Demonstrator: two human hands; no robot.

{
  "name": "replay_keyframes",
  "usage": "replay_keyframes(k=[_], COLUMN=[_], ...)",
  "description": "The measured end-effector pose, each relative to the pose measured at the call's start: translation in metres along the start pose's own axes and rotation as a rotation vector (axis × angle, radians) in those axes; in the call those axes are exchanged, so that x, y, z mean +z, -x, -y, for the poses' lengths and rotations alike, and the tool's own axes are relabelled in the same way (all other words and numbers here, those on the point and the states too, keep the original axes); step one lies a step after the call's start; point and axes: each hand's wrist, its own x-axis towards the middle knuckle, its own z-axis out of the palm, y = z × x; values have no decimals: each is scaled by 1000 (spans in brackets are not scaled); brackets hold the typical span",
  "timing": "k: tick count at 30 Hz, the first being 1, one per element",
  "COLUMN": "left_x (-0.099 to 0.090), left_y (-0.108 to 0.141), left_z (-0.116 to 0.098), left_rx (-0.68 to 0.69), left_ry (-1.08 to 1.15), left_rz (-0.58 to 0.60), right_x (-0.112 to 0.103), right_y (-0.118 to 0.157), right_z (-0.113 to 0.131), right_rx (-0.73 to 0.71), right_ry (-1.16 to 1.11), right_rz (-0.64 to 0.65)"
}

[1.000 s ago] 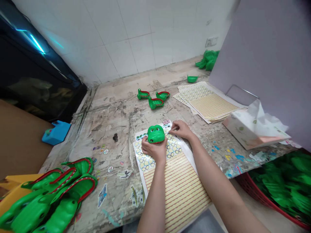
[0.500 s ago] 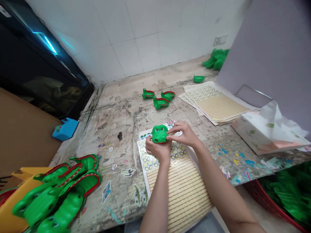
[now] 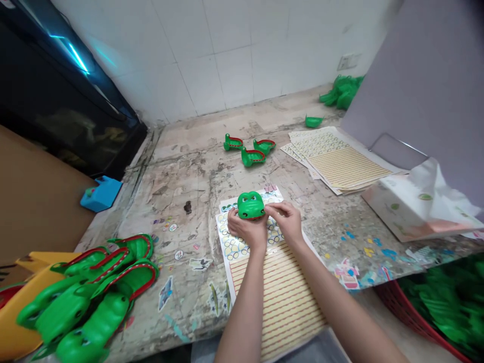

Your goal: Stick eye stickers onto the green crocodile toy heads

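Note:
My left hand [image 3: 247,232] is wrapped around a green toy crocodile head [image 3: 251,205] from below, its snout towards me. Eye stickers and two dark nostril marks show on it. At the right side of the snout, the thumb and fingers of my right hand [image 3: 286,221] are pinched together. Their tips touch or nearly touch the head, and anything between them is too small to make out. Beneath both hands lies a sticker sheet [image 3: 280,297] with yellow circles and rows of red-edged strips.
Several green crocodile pieces [image 3: 102,287] pile up by a yellow bin [image 3: 15,327] at left. Three red-edged crocodile jaws [image 3: 252,157] stand further back. On the right are more sheets [image 3: 340,161], a tissue box [image 3: 412,206] and a red basket [image 3: 408,312] of green parts.
My right hand has turned and drawn back a little from the snout's side, its fingers now bunched. The right nostril mark, hidden before, now shows. My left hand keeps its hold.

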Motion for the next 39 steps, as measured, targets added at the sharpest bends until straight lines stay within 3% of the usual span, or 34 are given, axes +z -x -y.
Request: replay_keyframes(k=[4, 13, 26, 29, 33, 35, 39], left_x=[-1, -2, -3, -3, -3, -3, -3], left_y=[0, 0, -1, -1, 0, 0, -2], left_z=[0, -2, -2, -2, -2, -2, 0], left_rx=[-7, -10, -39, -44, -50, -51, -49], left_ry=[2, -4, 7, 2, -4, 0, 25], left_rz=[18, 27, 35, 44, 49, 49, 72], right_x=[8, 10, 14, 17, 19, 20, 23], right_y=[9, 9, 10, 11, 9, 7, 4], right_z=[-14, -13, -20, -27, -37, -37, -31], right_rx=[-16, -38, -193, -191, -11, 18, -46], right_ry=[44, 107, 325, 429, 342, 161, -43], right_rz=[-24, -59, -92, -195, -385, -321, 138])
